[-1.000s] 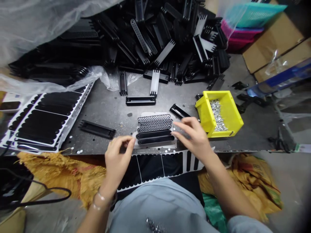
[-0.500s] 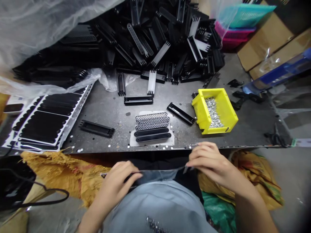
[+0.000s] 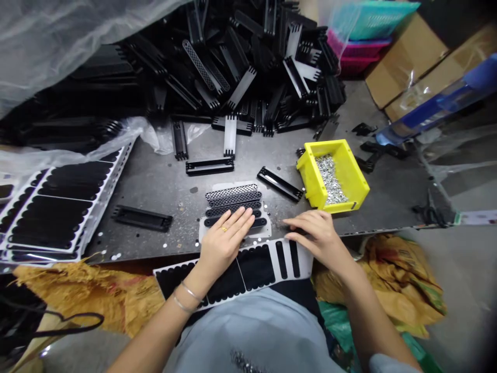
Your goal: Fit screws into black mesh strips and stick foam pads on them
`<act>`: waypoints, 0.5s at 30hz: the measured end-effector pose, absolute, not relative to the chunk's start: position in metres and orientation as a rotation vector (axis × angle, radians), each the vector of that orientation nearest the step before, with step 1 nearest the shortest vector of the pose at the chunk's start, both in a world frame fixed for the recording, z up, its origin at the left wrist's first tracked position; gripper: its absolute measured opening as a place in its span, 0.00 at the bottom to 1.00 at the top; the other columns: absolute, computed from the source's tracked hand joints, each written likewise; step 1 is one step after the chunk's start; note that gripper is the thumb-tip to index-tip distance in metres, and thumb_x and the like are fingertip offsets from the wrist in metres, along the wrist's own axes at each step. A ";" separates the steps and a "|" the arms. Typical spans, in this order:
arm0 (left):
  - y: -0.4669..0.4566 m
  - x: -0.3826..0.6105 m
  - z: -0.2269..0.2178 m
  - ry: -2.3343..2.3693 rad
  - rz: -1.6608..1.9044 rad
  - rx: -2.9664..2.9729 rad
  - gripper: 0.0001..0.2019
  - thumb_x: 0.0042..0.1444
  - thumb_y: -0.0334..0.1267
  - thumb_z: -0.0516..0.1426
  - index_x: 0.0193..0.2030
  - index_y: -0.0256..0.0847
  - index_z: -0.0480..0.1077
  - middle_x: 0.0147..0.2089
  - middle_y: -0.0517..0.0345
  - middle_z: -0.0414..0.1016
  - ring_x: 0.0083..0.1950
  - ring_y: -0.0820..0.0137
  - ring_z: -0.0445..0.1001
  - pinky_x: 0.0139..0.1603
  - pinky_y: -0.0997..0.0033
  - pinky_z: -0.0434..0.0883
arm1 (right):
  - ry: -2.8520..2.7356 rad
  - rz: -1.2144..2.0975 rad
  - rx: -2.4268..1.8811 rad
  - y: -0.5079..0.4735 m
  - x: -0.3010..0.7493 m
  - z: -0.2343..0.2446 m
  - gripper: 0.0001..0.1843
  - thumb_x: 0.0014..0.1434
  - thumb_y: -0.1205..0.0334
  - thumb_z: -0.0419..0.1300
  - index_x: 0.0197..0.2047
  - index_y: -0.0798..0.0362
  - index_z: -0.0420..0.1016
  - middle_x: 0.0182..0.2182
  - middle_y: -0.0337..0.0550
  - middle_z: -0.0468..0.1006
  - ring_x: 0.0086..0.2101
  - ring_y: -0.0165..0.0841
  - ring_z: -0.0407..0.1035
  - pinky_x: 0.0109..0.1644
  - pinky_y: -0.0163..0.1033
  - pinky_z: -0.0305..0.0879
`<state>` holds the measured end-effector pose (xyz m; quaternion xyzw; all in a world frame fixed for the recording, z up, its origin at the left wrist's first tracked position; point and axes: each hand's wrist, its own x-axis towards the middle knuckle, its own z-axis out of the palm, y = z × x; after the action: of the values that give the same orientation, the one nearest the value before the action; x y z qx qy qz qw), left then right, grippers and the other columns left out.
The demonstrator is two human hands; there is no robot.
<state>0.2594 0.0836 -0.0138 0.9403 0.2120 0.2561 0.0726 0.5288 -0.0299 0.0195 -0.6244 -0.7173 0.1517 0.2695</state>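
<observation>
Five strips (image 3: pixel 232 196) lie side by side on a white backing sheet (image 3: pixel 264 234) on the steel bench (image 3: pixel 163 181), the upper ones with a lattice face, the lower ones plain black and partly under my left hand (image 3: pixel 227 243). That hand is open and palm down, its fingers (image 3: pixel 240 217) spread flat across the strips, with a gold ring (image 3: pixel 224 228) on one finger and two thin bangles (image 3: pixel 184 295) on the wrist. My right hand (image 3: pixel 320 235) sits just beside the strips, its fingers (image 3: pixel 301 224) gently curved, close to the top edge of a sheet of black die-cut pads (image 3: pixel 254 267) on white liner. I can't quite tell whether they're pinching that sheet or only resting near it. Farther up the bench, a yellow plastic bin (image 3: pixel 351 181) holds small silver fasteners (image 3: pixel 330 178), a black comb-edged piece (image 3: pixel 279 184) lies just beside it, and a heap of similar black pieces (image 3: pixel 233 67) rises behind.
</observation>
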 end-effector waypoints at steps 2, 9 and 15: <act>0.081 0.255 -0.015 0.605 0.848 2.798 0.29 0.67 0.19 0.51 0.73 0.37 0.61 0.68 0.49 0.74 0.73 0.62 0.68 0.73 0.54 0.66 | -1.885 0.523 -1.708 -0.038 0.535 0.020 0.13 0.70 0.55 0.62 0.56 0.45 0.76 0.44 0.40 0.84 0.45 0.37 0.75 0.55 0.47 0.59; 0.077 0.265 -0.001 0.653 0.845 2.732 0.23 0.68 0.23 0.54 0.68 0.40 0.68 0.62 0.51 0.80 0.68 0.61 0.74 0.67 0.54 0.69 | -1.934 0.652 -1.688 -0.050 0.532 0.020 0.09 0.73 0.61 0.58 0.53 0.44 0.78 0.45 0.39 0.84 0.47 0.37 0.74 0.54 0.48 0.59; 0.073 0.285 0.007 0.681 0.876 2.776 0.15 0.68 0.26 0.56 0.58 0.43 0.76 0.51 0.53 0.84 0.52 0.62 0.77 0.54 0.58 0.67 | -1.851 0.520 -1.608 -0.042 0.521 0.015 0.09 0.71 0.66 0.61 0.51 0.45 0.79 0.42 0.38 0.85 0.46 0.36 0.75 0.56 0.49 0.58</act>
<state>0.2853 0.0725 0.0074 0.9259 0.2272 0.2921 0.0758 0.5213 -0.0417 0.0149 -0.6096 -0.7016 0.1970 0.3121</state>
